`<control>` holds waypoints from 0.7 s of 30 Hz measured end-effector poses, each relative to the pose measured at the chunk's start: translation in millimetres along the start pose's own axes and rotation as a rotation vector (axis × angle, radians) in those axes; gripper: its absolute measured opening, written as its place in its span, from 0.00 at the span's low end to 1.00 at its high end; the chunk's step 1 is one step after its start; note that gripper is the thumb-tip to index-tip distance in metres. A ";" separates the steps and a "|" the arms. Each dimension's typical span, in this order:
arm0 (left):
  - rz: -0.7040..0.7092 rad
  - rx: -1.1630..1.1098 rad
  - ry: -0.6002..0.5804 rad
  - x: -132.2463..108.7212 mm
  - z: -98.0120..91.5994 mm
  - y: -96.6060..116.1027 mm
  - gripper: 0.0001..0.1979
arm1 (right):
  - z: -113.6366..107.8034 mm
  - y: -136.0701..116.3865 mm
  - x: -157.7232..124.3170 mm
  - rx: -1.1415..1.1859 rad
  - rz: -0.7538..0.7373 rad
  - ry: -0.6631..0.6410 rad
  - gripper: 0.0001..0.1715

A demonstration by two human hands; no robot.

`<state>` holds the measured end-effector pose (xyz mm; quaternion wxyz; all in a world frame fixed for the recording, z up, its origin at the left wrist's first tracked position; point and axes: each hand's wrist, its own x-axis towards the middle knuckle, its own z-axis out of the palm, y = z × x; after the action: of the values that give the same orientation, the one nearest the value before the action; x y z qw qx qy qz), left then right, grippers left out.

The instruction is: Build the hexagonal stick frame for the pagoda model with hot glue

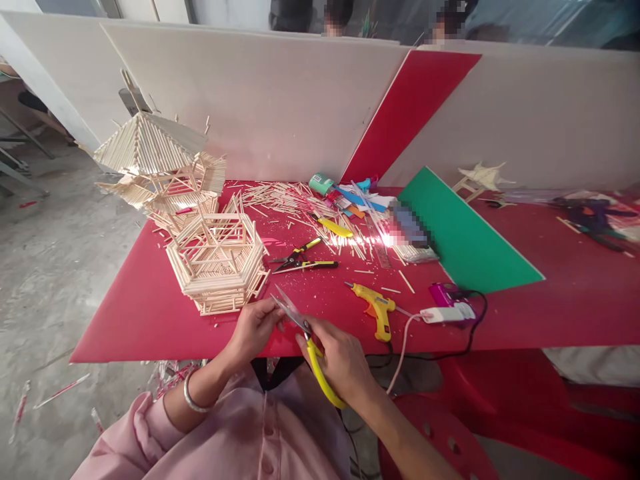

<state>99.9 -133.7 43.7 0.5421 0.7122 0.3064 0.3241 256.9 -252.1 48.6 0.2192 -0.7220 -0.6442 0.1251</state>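
Pink shirt point(267, 433) nearest camera. Right hand point(340, 357) gripping yellow-handled scissors point(316, 365) over near edge of red tabletop point(130, 317). Left hand point(254, 328) pinched closed beside blades, contents unclear. Wooden-stick model point(220, 297) just beyond left hand.

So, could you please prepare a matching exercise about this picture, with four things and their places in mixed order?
1. Yellow-handled scissors
2. Yellow glue gun
3. Bracelet
4. Roofed stick model

A. Around the left arm
B. At the left end of the red table
C. In the right hand
D. Lying just right of that hand

Pairs: 1-C, 2-D, 3-A, 4-B
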 end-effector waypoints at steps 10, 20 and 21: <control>-0.042 -0.035 -0.022 -2.6 2.5 -1.3 0.21 | -1.4 0.5 -3.6 0.018 0.020 -0.039 0.21; -0.053 0.011 -0.064 -6.0 -2.6 1.1 0.22 | -2.0 -3.9 -4.2 0.095 0.033 -0.083 0.23; -0.045 0.017 -0.064 -5.7 -3.2 3.1 0.22 | -3.0 -5.3 -4.2 0.102 0.030 -0.085 0.24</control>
<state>94.3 -137.0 46.6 0.5527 0.7197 0.3076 0.2861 253.1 -256.3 53.3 0.2264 -0.7136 -0.6348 0.1915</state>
